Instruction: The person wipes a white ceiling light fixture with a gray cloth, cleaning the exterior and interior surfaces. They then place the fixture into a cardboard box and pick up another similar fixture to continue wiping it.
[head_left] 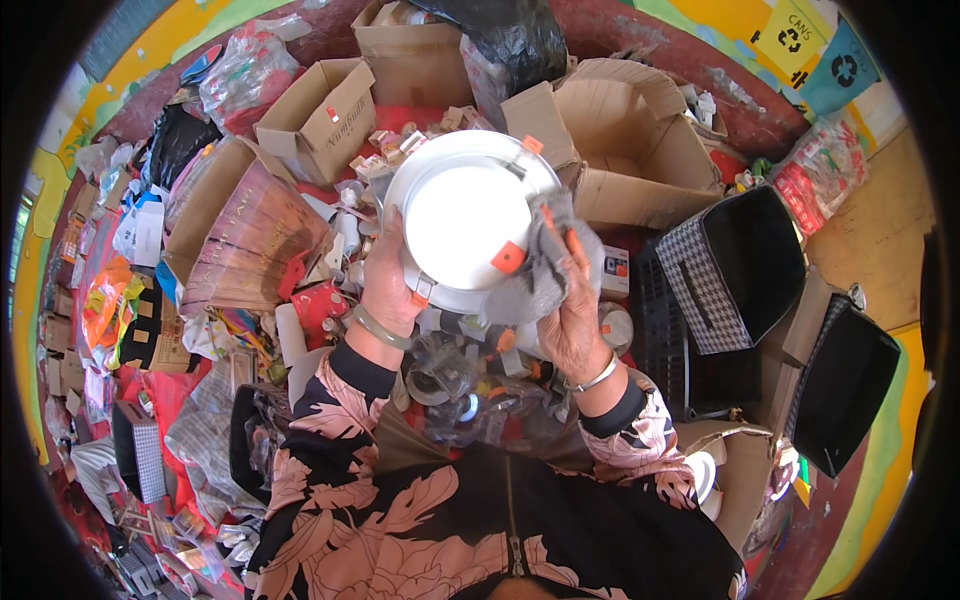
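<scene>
A round white recessed downlight (465,225) with a wide rim and orange-tipped spring clips is held up in front of me. My left hand (388,283) is closed on its left edge, the fingers hidden behind the rim. In my right hand (574,325) is a bunched grey cloth (535,268), pressed against the right side of the rim. Some of the right fingers are hidden by the cloth. Below the downlight, several clear plastic pieces and small round parts (430,385) lie in a heap between my legs.
An open cardboard box (625,140) stands at the far right, a smaller box (322,125) at the far left. Black bins with a checked pattern (690,290) are on the right. A cardboard box (245,235), plastic bags and mixed small goods crowd the left.
</scene>
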